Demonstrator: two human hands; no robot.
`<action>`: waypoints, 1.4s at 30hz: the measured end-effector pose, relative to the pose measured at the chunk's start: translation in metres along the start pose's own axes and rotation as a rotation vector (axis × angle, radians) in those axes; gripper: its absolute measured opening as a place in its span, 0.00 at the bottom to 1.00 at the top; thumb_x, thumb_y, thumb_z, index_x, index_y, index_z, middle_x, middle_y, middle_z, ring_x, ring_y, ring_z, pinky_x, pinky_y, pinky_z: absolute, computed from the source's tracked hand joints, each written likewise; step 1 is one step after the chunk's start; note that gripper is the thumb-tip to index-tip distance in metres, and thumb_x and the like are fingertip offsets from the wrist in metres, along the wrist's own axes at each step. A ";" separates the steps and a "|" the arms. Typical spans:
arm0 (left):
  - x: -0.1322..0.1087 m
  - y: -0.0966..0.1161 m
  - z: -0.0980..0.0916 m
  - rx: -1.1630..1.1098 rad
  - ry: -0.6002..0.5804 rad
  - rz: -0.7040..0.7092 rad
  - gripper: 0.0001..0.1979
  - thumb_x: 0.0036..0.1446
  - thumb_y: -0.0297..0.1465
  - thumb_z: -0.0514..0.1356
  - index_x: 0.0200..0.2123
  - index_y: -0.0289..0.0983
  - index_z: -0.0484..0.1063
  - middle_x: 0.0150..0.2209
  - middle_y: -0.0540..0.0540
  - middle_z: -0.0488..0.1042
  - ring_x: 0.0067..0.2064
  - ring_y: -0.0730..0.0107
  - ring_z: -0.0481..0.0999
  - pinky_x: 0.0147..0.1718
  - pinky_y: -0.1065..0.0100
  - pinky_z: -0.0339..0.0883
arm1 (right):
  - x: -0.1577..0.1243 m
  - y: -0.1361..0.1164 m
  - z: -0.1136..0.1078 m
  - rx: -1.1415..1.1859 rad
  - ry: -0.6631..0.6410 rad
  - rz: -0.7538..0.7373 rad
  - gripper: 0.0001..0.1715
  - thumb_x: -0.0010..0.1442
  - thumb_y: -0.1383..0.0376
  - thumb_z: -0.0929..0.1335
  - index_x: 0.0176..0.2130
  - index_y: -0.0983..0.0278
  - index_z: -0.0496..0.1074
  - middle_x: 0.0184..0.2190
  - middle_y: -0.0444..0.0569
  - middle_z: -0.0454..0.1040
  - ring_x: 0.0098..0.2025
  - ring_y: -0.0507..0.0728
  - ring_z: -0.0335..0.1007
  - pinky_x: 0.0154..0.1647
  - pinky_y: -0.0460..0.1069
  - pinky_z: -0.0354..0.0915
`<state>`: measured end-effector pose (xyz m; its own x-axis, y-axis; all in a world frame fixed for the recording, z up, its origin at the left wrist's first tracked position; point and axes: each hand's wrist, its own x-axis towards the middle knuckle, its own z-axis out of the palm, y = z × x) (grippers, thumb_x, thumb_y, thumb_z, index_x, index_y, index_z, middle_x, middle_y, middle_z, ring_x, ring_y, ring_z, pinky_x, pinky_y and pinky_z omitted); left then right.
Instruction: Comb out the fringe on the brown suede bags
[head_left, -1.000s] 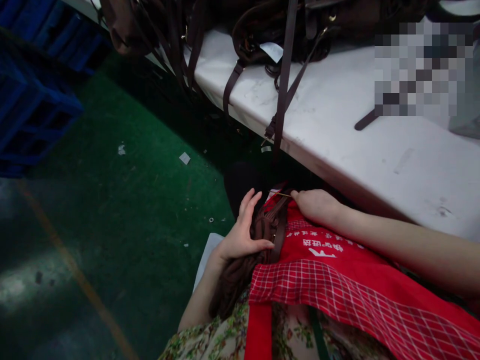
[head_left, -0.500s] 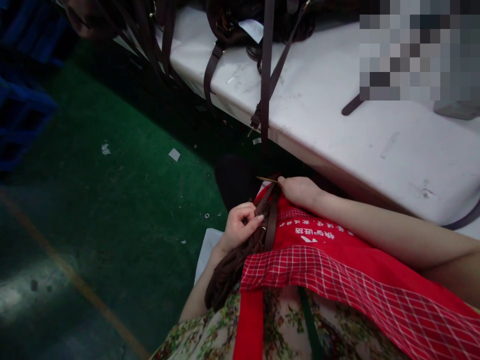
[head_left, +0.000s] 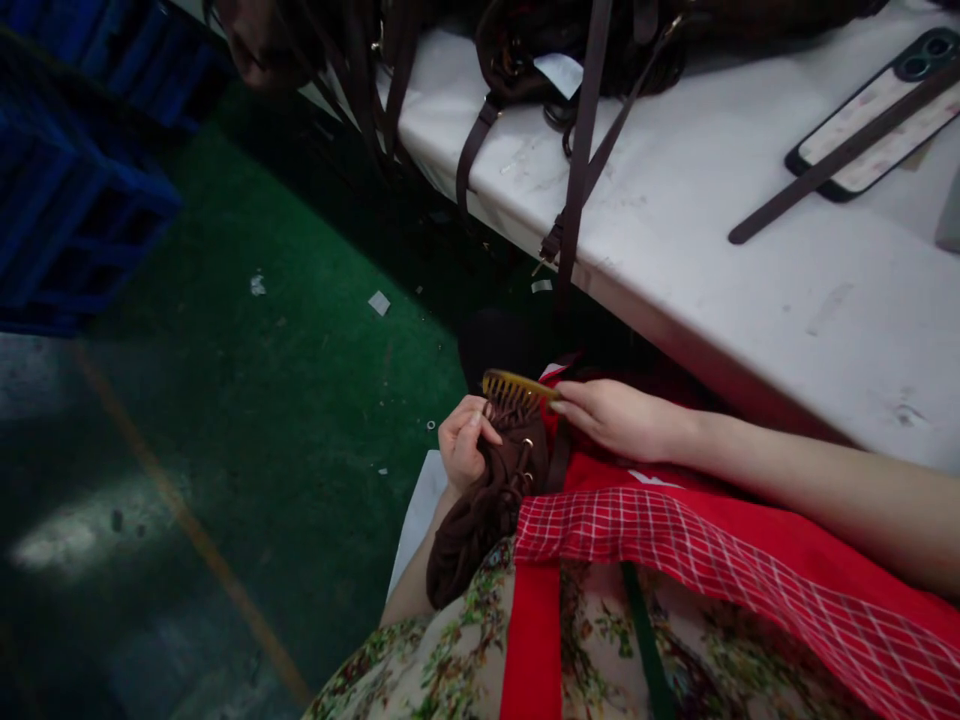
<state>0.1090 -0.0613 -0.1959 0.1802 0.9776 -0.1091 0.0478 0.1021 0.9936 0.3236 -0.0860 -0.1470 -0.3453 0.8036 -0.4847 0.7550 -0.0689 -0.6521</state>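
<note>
My right hand (head_left: 615,412) pinches one end of a yellowish comb (head_left: 513,382), its teeth pointing down toward me. The teeth reach the dark strands at the top of a brown gathered bag (head_left: 471,545) with gold-coloured eyelets, which lies on my lap. Curled fingers of my left hand (head_left: 466,440) grip the bag's upper left edge by those strands. Part of the bag lies over my left forearm. Beneath it is a red apron (head_left: 585,525) with a checked band.
A white-topped table (head_left: 690,290) runs along the far side. Brown bags with hanging straps (head_left: 587,150) lie on it, and a phone (head_left: 877,125) has a strap across it. Blue crates (head_left: 90,215) stand at left. Paper scraps (head_left: 379,303) litter the green floor.
The comb has turned from edge-on to showing its teeth and now meets the strands. My left hand keeps its grip on the bag. The view has shifted slightly left.
</note>
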 end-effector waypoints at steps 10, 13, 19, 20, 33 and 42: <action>-0.006 0.009 0.001 0.100 0.106 -0.001 0.23 0.56 0.32 0.52 0.10 0.38 0.66 0.18 0.46 0.63 0.30 0.66 0.65 0.34 0.63 0.59 | 0.007 -0.002 0.023 -0.361 -0.113 -0.007 0.13 0.68 0.65 0.56 0.44 0.64 0.65 0.31 0.52 0.77 0.32 0.59 0.76 0.29 0.48 0.63; -0.005 0.008 0.001 0.077 0.070 0.033 0.23 0.56 0.32 0.53 0.10 0.38 0.65 0.17 0.47 0.62 0.30 0.66 0.65 0.34 0.63 0.59 | 0.017 0.006 0.028 -0.427 -0.112 0.022 0.11 0.64 0.71 0.58 0.44 0.66 0.65 0.31 0.53 0.77 0.33 0.61 0.76 0.30 0.50 0.65; -0.004 0.009 0.004 -0.062 -0.041 -0.122 0.24 0.57 0.35 0.53 0.10 0.37 0.63 0.19 0.46 0.64 0.27 0.69 0.66 0.32 0.64 0.60 | 0.027 0.015 0.030 -0.501 -0.057 0.049 0.12 0.65 0.71 0.57 0.46 0.68 0.64 0.35 0.57 0.77 0.36 0.61 0.77 0.33 0.50 0.67; -0.003 0.011 0.005 -0.085 -0.048 -0.129 0.24 0.57 0.35 0.54 0.10 0.37 0.63 0.19 0.47 0.63 0.27 0.69 0.66 0.31 0.65 0.60 | 0.026 0.014 0.029 -0.519 -0.052 0.048 0.13 0.65 0.71 0.57 0.46 0.68 0.64 0.36 0.58 0.77 0.37 0.61 0.77 0.33 0.50 0.67; -0.001 0.011 0.004 -0.126 -0.167 -0.139 0.23 0.57 0.36 0.55 0.11 0.36 0.63 0.19 0.48 0.61 0.25 0.72 0.63 0.29 0.66 0.57 | 0.012 0.018 0.021 -0.519 -0.054 0.141 0.14 0.66 0.67 0.57 0.48 0.68 0.65 0.35 0.60 0.77 0.36 0.63 0.77 0.33 0.51 0.66; 0.015 -0.004 0.020 -0.092 -0.281 -0.547 0.23 0.48 0.51 0.63 0.27 0.35 0.69 0.22 0.52 0.67 0.24 0.74 0.65 0.25 0.70 0.58 | 0.021 0.035 -0.012 -0.555 0.142 0.350 0.18 0.69 0.63 0.52 0.48 0.67 0.63 0.38 0.59 0.77 0.37 0.62 0.76 0.31 0.49 0.62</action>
<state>0.1312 -0.0510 -0.2025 0.4062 0.6945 -0.5939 0.1236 0.6022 0.7887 0.3493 -0.0641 -0.1727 0.0205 0.8617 -0.5070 0.9969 -0.0564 -0.0555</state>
